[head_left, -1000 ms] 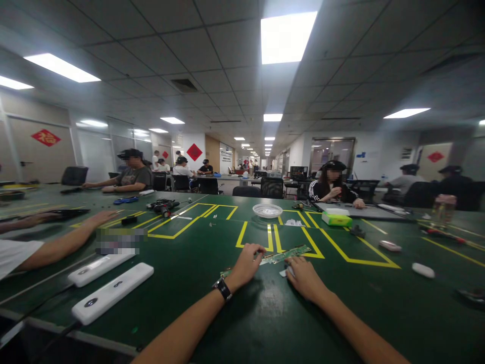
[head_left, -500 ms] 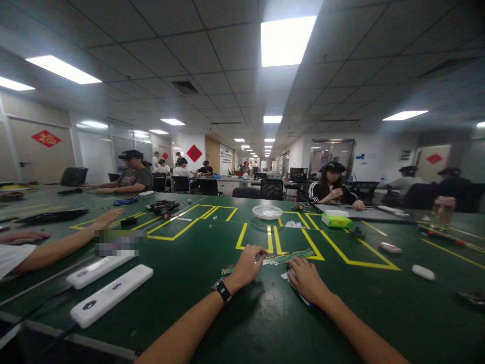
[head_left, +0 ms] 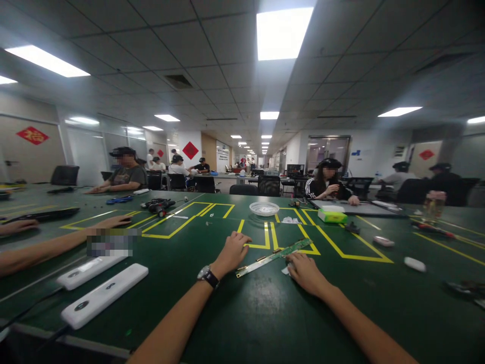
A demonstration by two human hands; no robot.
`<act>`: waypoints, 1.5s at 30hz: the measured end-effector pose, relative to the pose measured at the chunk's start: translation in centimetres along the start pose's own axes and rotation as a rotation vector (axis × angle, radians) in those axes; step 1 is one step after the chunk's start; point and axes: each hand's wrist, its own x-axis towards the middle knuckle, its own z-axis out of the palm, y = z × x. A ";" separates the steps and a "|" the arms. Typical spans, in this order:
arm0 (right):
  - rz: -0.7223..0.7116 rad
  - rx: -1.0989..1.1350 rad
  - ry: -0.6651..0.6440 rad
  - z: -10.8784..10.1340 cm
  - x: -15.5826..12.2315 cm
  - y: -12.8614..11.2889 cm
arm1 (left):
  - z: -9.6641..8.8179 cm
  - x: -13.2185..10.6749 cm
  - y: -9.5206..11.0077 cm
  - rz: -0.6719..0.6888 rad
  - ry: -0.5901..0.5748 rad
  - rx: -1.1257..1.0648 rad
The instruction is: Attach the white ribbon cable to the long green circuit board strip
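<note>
- Circuit board strip (head_left: 273,256): flat on green table (head_left: 265,323), slanting away to the right, not lifted
- Left hand (head_left: 231,251): half-curled, knuckles up, just beside strip's left end; contact and contents impossible to tell
- Right hand (head_left: 306,271): flat, holding nothing, fingertips at strip's near edge, on small white piece (head_left: 284,271)
- Clear dish (head_left: 264,208) and green box (head_left: 332,216): well beyond strip, untouched
- Reads as early stage: strip laid out, not yet gripped; actual work on it left to do
</note>
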 end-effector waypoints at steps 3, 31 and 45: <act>-0.137 0.072 0.002 0.1 -0.1 -1.8 | 0.4 -0.4 0.2 0.018 -0.070 0.017; 0.104 0.044 0.041 -0.1 0.1 0.2 | 5.2 -1.9 4.6 0.036 -0.244 0.039; 0.162 0.109 0.085 0.6 0.3 0.3 | 5.8 -1.6 5.7 -0.078 -0.236 -0.466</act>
